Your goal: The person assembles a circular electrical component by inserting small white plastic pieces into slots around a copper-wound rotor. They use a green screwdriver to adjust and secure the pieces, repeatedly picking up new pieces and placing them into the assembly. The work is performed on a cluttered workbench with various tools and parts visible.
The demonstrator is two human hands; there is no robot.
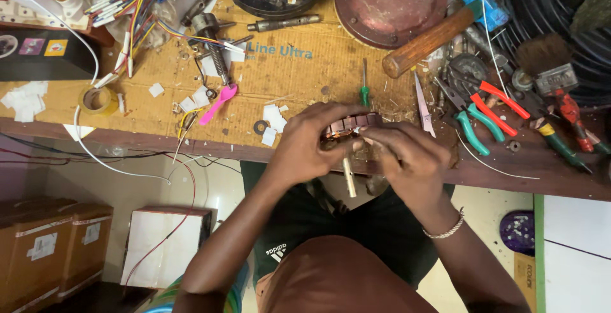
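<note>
Both my hands hold a round wound stator (352,126) with copper-brown coils at the workbench's front edge. My left hand (305,144) wraps its left side, fingers curled over the top. My right hand (410,157) grips the right side, fingertips pressed on the rim. A pale shaft (349,177) sticks down from under the stator. A green-handled screwdriver (365,87) lies just behind it on the cardboard sheet (299,77).
A wooden-handled hammer (429,41), pliers with red and green grips (487,112), a brush (547,58) and a pale blade-like tool (423,106) lie at the right. Coloured wires (137,7), a tape roll (97,100), a pink tool (218,104) and paper scraps lie left. Cardboard boxes (54,246) stand below.
</note>
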